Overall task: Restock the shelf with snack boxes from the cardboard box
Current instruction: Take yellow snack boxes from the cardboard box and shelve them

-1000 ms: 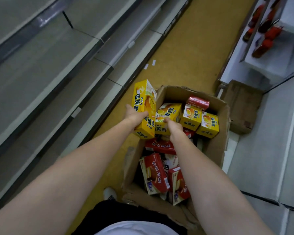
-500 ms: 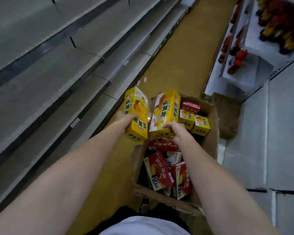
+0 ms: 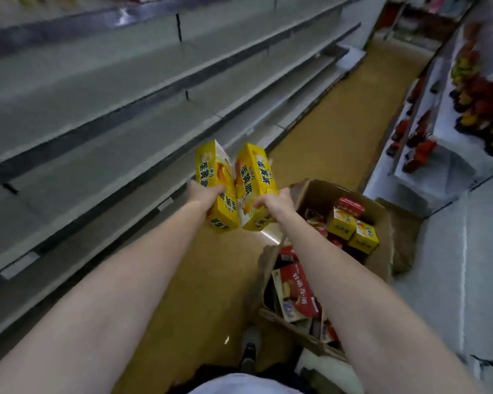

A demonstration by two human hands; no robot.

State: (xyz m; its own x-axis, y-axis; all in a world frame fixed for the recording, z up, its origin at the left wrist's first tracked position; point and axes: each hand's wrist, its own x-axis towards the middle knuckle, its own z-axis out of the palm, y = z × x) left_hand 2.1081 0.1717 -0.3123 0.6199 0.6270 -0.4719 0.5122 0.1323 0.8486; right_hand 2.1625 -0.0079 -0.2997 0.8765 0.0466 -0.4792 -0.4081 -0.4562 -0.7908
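My left hand (image 3: 204,191) grips a yellow snack box (image 3: 215,177) and my right hand (image 3: 276,199) grips a second yellow snack box (image 3: 255,180). Both boxes stand upright, side by side and touching, held in the air over the floor just left of the cardboard box (image 3: 382,220). Inside the cardboard box lie more small yellow boxes (image 3: 353,228) at the far end and red snack boxes (image 3: 296,291) at the near end. The grey shelf (image 3: 111,143) runs along the left with bare boards.
A yellow-brown aisle floor (image 3: 325,143) runs ahead between the shelves. On the right stands a white shelf unit with red and yellow goods (image 3: 478,109). My shoe (image 3: 249,345) stands on the floor next to the cardboard box's near left corner.
My right hand lifted the second yellow box out of the cardboard box. Both hands moved up and left toward the shelf, bringing the two boxes together. My view tilted up along the aisle.
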